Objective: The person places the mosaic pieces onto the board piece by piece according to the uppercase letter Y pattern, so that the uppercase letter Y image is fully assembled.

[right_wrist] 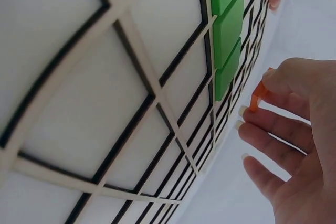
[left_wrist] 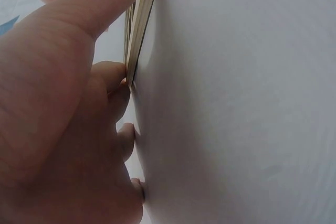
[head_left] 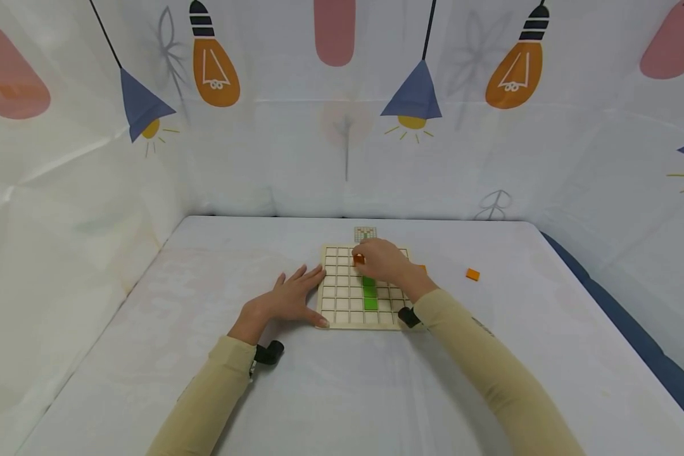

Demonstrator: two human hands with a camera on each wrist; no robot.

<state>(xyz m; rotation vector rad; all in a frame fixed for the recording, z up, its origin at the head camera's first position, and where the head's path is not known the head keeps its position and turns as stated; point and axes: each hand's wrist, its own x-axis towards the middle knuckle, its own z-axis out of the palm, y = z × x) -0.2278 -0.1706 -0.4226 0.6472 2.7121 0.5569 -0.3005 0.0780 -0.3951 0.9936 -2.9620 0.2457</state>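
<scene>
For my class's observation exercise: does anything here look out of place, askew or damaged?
Mildly: one orange tile lies on the table, right of the board and turned slightly askew to it, whereas the green tiles sit in a straight column. No damage shows.

No text, label, brand or number can be read in any of the views. Near the middle of the head view, the small card [head_left: 365, 234] just above the gridded board [head_left: 343, 304] carries a printed grid, too small to make out. The backdrop [head_left: 296, 158] across the upper frame bears drawn bulbs and lamps.
</scene>
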